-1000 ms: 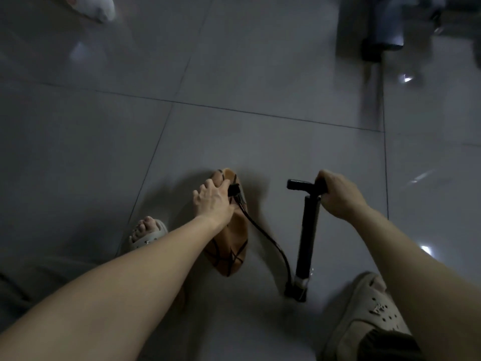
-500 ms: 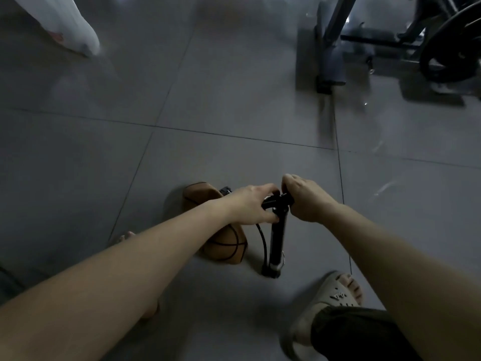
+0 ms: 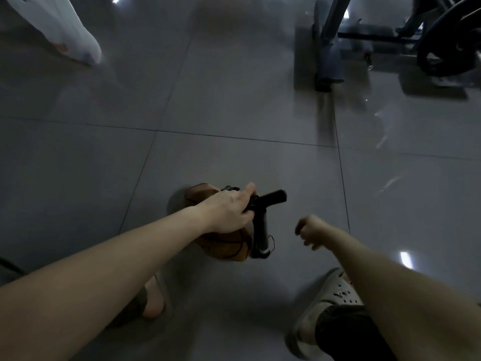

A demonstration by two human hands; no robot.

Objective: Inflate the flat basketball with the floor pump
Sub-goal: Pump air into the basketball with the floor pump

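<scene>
The flat basketball (image 3: pixel 223 247) lies on the floor (image 3: pixel 234 105), just beside the upright floor pump (image 3: pixel 261 230). The left hand (image 3: pixel 229 209) grips the left half of the pump handle (image 3: pixel 273 198). The right hand (image 3: pixel 309 230) hangs apart from the pump, fingers loosely curled, holding nothing. The floor is glossy grey tile. A metal exercise frame (image 3: pixel 330 48) stands far right.

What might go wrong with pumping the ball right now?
1. Only the left hand grips the pump handle, on one side; the right hand is off it, so the leaning pump might tip.
2. The sandal is apart from the pump's foot, so it may slide on the shiny floor.
3. The hose joint at the basketball is hidden; air may leak.
</scene>
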